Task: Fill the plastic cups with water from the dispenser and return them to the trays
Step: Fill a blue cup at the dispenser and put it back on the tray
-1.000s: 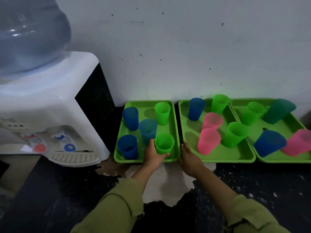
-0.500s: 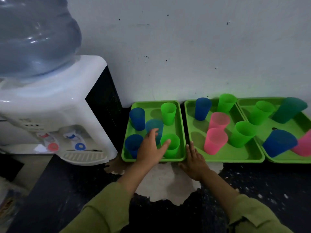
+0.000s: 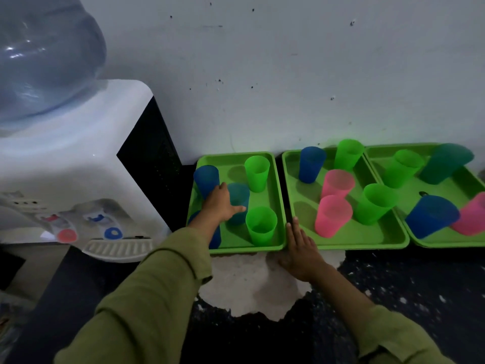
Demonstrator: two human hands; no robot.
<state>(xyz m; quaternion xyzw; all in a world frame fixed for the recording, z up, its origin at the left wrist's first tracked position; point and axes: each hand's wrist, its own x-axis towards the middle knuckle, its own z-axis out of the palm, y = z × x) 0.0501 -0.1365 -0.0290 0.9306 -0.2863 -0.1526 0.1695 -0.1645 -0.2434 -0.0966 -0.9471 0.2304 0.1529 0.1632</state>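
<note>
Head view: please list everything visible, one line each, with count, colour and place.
Water dispenser: one, white, far left against the wall.
Water bottle: one, blue, on top of the dispenser.
Taps: two, one red and one blue, dispenser front.
Trays: three, green, side by side along the wall.
Cups in left tray: five; two blue, two green, one teal.
Cups in middle tray: five; one blue, two green, two pink.
Cups in right tray: four visible; green, dark teal, blue, pink; cut by the frame edge.
Sleeves: two, olive green.
Left hand: reaching between the left tray's rear blue and teal cups.
Right hand: flat at the trays' front edge.
</note>
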